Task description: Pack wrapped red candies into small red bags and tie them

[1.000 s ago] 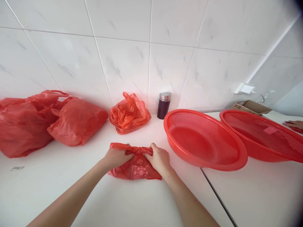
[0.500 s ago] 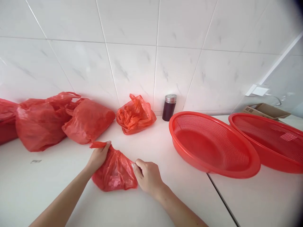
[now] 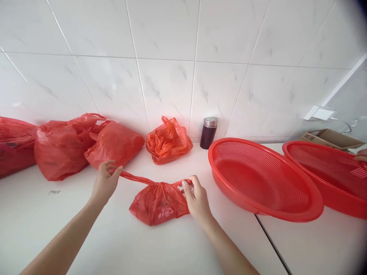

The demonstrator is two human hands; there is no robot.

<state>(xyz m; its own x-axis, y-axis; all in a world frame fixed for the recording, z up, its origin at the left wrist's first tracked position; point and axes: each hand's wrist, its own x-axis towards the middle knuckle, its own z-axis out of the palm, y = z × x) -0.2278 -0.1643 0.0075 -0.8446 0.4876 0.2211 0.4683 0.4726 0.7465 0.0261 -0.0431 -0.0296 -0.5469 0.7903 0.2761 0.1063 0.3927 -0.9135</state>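
A small red plastic bag (image 3: 159, 206) lies on the white table, its neck gathered and its two handles pulled out sideways. What is inside shows only as a dim, lumpy shape. My left hand (image 3: 106, 181) pinches the end of the long left handle, just in front of a fuller red bag (image 3: 117, 143). The shorter right handle is gripped between the thumb and fingers of my right hand (image 3: 197, 196), close to the bag's right side.
More red bags (image 3: 61, 149) stand along the tiled wall at left, with a crumpled red bag (image 3: 169, 141) behind mine. A dark flask (image 3: 208, 133) stands beside a red basket (image 3: 308, 208). Another person's hand (image 3: 361, 156) touches a second red basket (image 3: 323, 191). Behind is a cardboard box (image 3: 329, 139).
My hands have moved apart, drawing the handles out sideways and cinching the bag's neck. The view has shifted a little. Another person's hand has appeared at the right edge.
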